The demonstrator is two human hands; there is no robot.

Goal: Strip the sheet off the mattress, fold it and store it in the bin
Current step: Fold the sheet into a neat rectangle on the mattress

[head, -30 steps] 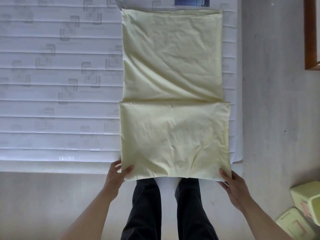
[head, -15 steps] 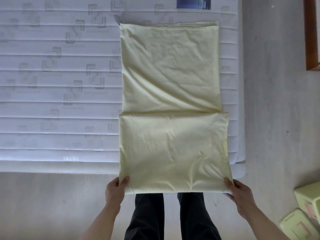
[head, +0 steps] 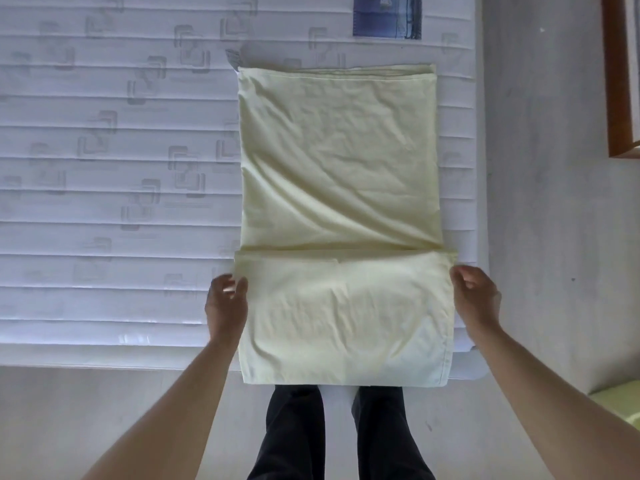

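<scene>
The pale yellow-green sheet (head: 341, 161) lies folded in a long strip on the white mattress (head: 114, 174). Its near end is folded back into a flap. The flap's near edge hangs just past the mattress's front edge. My left hand (head: 227, 301) is at the flap's left side, fingers curled onto the edge near its far corner. On the other side, my right hand (head: 476, 299) pinches the right edge just below the far corner. A corner of the light green bin (head: 620, 401) shows on the floor at the lower right.
A blue label (head: 386, 17) sits at the mattress's far edge. A brown wooden frame (head: 620, 81) stands at the upper right. Grey floor (head: 554, 237) runs along the right side and in front. My legs in dark trousers (head: 294, 434) stand against the mattress's front edge.
Both hands have let go of the flap's near corners and moved forward along its sides to its far corners. The sheet sits lower in view.
</scene>
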